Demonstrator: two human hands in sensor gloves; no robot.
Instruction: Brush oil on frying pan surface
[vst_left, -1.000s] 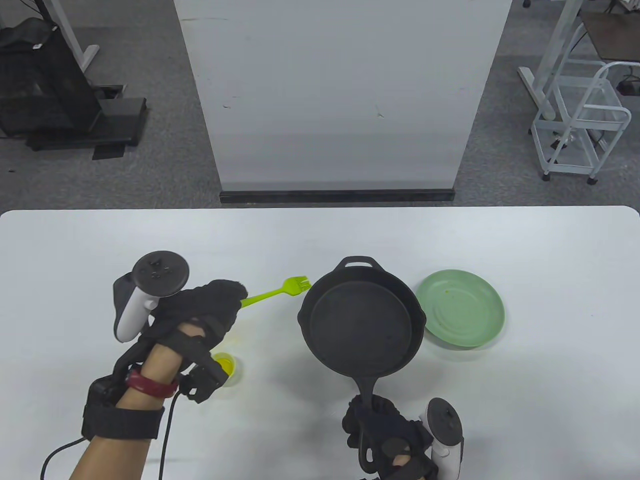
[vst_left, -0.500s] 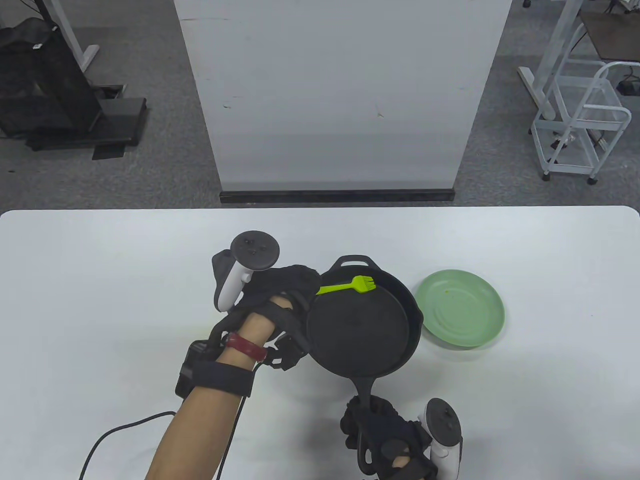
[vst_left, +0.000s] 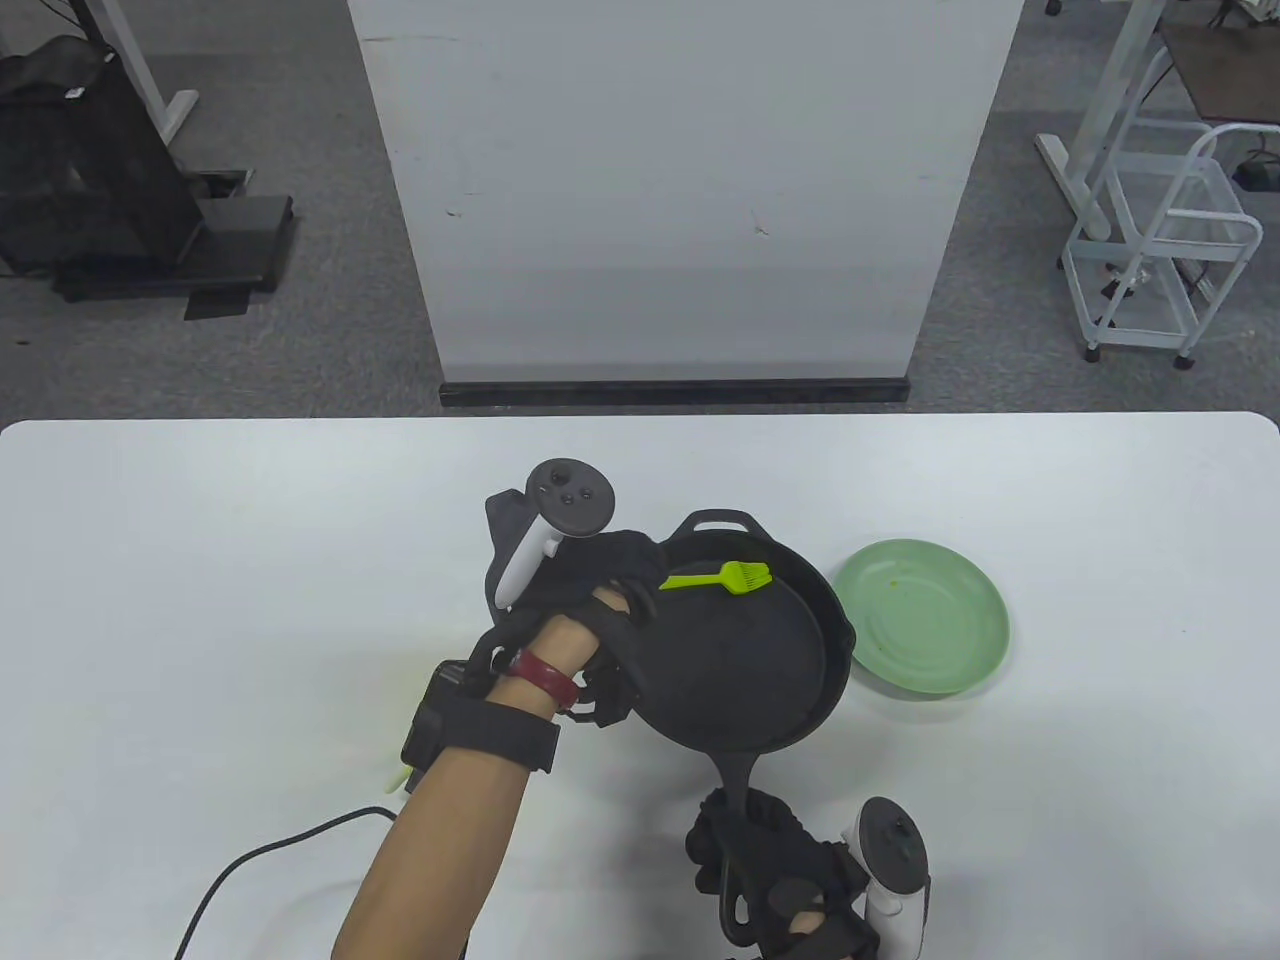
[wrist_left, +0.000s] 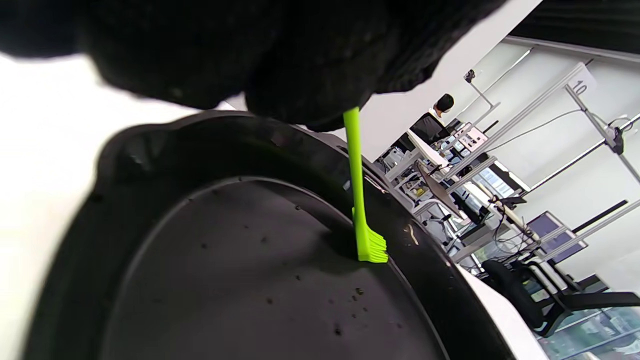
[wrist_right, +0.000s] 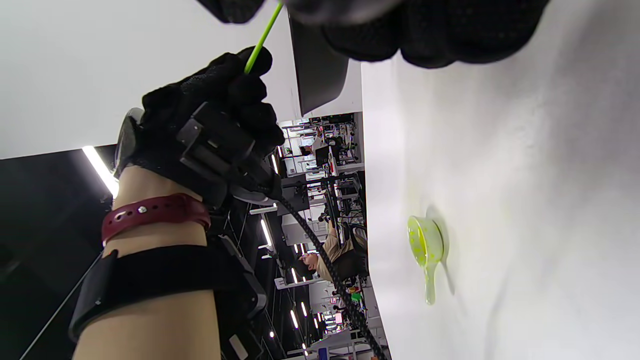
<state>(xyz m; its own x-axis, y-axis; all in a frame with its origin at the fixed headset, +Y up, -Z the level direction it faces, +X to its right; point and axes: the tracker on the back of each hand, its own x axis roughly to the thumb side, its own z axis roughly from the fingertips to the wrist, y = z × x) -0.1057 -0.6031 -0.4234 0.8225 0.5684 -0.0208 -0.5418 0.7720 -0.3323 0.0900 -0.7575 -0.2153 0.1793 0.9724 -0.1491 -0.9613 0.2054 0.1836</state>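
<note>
A black cast-iron frying pan (vst_left: 735, 655) is held tilted above the white table (vst_left: 200, 560). My right hand (vst_left: 780, 880) grips its handle at the bottom of the table view. My left hand (vst_left: 600, 580) grips the handle of a lime-green silicone brush (vst_left: 715, 578). The brush bristles (wrist_left: 372, 247) touch the far part of the pan's inner surface (wrist_left: 240, 270) near the rim. A small yellow-green oil cup (wrist_right: 425, 247) with a handle stands on the table left of the pan, hidden under my left forearm in the table view.
A light green plate (vst_left: 920, 630) lies on the table just right of the pan. A white panel (vst_left: 680, 190) stands behind the table's far edge. A black cable (vst_left: 260, 860) trails from my left wrist over the table's front left.
My left hand moved right from above the oil cup to the pan, carrying the brush. The bristles went from outside the pan's left rim onto its far inner surface. My right hand stayed put.
</note>
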